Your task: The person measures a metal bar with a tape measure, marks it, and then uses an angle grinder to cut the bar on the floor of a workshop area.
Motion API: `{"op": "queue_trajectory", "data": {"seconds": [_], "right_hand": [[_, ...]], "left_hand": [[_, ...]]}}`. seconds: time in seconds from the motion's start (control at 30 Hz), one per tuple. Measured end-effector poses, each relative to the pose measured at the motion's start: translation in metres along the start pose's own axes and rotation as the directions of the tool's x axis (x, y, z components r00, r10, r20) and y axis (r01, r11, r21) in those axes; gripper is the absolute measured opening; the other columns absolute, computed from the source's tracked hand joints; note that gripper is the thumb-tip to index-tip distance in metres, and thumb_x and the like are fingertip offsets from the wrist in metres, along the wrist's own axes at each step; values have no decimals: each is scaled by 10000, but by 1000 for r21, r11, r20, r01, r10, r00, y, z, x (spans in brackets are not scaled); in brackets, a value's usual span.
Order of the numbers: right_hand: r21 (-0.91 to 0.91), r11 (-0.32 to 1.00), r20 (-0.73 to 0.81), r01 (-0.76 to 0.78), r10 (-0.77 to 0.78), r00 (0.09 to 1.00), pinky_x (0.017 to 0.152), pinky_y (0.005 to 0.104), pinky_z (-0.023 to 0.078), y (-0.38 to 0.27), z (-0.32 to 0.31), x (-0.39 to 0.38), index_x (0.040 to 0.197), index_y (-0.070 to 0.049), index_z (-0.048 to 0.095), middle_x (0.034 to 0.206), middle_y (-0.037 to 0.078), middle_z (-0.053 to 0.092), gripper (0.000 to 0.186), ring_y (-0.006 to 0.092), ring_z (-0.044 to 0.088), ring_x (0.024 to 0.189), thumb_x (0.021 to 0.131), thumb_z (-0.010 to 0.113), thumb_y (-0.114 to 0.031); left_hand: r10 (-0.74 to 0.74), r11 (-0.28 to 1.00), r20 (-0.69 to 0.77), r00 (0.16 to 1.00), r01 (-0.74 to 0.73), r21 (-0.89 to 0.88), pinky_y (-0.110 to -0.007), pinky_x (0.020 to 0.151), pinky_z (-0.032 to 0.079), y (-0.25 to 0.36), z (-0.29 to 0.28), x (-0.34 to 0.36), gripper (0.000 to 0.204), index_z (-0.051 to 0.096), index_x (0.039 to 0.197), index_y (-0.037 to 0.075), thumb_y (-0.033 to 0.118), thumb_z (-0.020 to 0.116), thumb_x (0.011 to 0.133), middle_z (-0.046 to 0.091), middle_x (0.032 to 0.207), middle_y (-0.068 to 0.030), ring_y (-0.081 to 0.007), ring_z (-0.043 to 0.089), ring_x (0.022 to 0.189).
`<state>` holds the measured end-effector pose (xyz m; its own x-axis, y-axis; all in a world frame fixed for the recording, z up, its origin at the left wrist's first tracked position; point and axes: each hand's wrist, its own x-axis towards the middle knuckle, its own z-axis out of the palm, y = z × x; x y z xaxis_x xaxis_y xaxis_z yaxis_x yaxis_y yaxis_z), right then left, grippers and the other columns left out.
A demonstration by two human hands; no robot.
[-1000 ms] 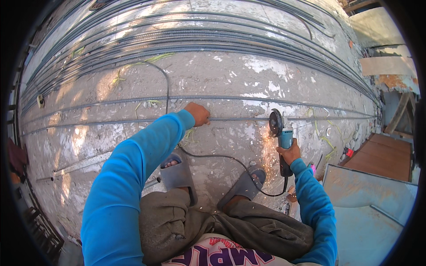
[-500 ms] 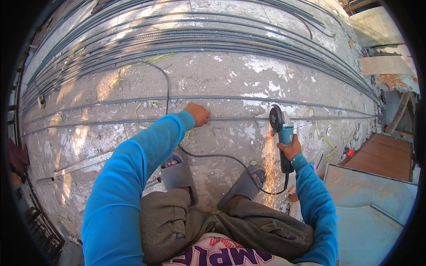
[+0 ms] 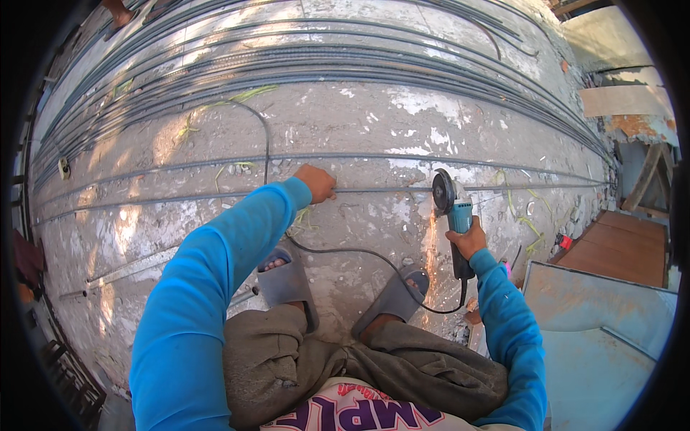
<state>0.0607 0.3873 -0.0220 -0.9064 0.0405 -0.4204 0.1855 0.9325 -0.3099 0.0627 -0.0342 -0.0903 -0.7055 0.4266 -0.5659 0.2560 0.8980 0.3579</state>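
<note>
My right hand (image 3: 471, 238) is wrapped round the body of a teal and black angle grinder (image 3: 460, 215). Its disc meets the nearer of two single steel rebars (image 3: 384, 190) lying across the concrete floor, and a thin stream of orange sparks (image 3: 431, 251) falls from there toward my right sandal (image 3: 394, 294). To the left, my closed left hand (image 3: 316, 183) grips that same rebar. The second rebar (image 3: 345, 156) runs just beyond it. From the grinder's rear a black power cord (image 3: 345, 250) loops between my feet and passes under my left arm.
A bundle of long rebars (image 3: 323, 72) stretches across the far floor. Brown boards (image 3: 625, 244) and a pale blue-grey sheet (image 3: 596, 309) lie at the right. A metal bar (image 3: 133, 269) rests at the left. Another person's foot (image 3: 118, 21) shows at the far left.
The spark stream has become thinner. Another person's foot has come into view at the far left. Both my hands keep nearly the same place.
</note>
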Motion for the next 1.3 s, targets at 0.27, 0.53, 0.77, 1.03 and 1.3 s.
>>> {"op": "queue_trajectory", "data": {"seconds": [0.27,0.53,0.77,1.03,1.3], "right_hand": [[-21,1000,22,-17,17,1000,743,418,511,-12,-1,12,1039,15,469,887,228,637,639,376,641,829,626,798,-346],[-22,999,47,-45,46,998,762,425,505,-11,-11,-5,1056,14,462,925,240,636,609,378,642,849,645,776,-308],[252,968,-134,-6,41,990,701,374,501,-8,-51,-6,1017,2,495,871,155,626,575,265,628,761,624,790,-297],[338,936,-83,-95,130,988,780,374,497,5,-45,-28,1083,25,482,944,194,625,660,293,631,864,617,783,-331],[249,952,39,-177,173,984,816,414,488,7,-40,-41,1174,57,421,998,286,615,782,399,622,927,617,737,-391]], "left_hand": [[-20,1000,17,1000,20,16,-462,758,497,1,-3,-5,344,678,963,102,416,584,862,683,951,-132,-326,647,922],[85,995,-78,993,-88,-37,-461,727,493,12,36,-20,256,634,961,89,323,565,884,663,935,-157,-350,639,878],[23,978,-79,997,-39,-206,-491,775,473,11,33,-22,312,581,1023,53,339,499,928,653,943,-184,-386,617,910],[-32,956,-80,996,7,-295,-486,818,441,4,-3,-30,416,556,1035,4,395,441,953,614,963,-261,-435,583,939],[75,849,-109,991,-121,-515,-416,805,437,-2,26,-22,469,579,970,-30,425,462,953,593,875,-244,-356,579,843]]}}
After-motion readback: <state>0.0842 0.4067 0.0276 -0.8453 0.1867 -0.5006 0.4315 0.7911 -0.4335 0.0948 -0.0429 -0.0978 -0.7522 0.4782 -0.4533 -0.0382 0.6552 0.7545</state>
